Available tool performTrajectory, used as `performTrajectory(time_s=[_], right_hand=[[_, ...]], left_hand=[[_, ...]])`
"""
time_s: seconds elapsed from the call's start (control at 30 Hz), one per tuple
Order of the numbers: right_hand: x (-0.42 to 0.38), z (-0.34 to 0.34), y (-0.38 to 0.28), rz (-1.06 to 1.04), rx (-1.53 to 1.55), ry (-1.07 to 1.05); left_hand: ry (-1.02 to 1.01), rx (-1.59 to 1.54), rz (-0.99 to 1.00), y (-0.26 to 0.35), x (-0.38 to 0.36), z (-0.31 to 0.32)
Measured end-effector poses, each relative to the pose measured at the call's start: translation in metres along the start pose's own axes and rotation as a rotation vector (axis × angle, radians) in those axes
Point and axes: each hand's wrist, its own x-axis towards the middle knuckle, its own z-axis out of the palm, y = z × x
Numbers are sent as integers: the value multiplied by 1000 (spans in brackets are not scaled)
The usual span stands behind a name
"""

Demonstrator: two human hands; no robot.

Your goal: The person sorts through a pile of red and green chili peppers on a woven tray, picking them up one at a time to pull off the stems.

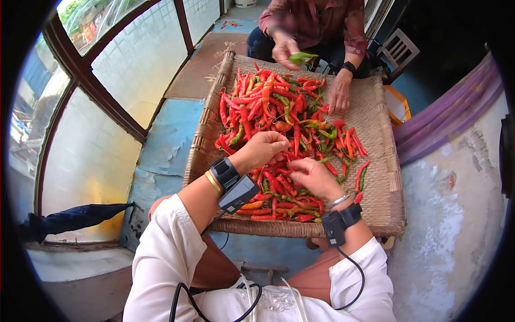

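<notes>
A large heap of chili peppers, mostly red with some green and orange, lies on a woven tray. My left hand hovers over the near side of the heap, thumb and fingers pinched together; what they hold, if anything, is too small to make out. To its right, my right hand is low over the peppers with curled fingers. Its fingertips point toward the left hand, and I cannot see clearly what is between them. Several red chilies lie below both hands, near the tray's front edge.
Across the tray sits another person, one hand holding a green pepper, the other touching the tray's peppers. Windows line the left, with a folded dark umbrella below. A purple cloth hangs at right; a white chair stands behind.
</notes>
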Motion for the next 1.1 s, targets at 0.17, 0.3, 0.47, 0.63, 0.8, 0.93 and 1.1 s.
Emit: performTrajectory(time_s=[0.17,0.3,0.47,0.63,0.8,0.93,1.1], right_hand=[[-8,6,-3,-138,-437,-106],[-7,6,-1,-112,-540,-107],[-2,6,12,-146,-464,-36],[0,-2,-3,-138,-92,200],[-12,-17,-22,-39,177,191],[-25,-29,-38,-96,318,134],[-27,-26,-37,85,585,99]], left_hand=[[-124,-574,68,8,1,1],[-152,-751,120,21,-3,-2],[17,-445,-41,-2,7,0],[-219,292,116,-7,3,15],[-218,587,372,-7,-5,19],[-308,563,249,9,-17,24],[-370,461,169,9,-20,29]])
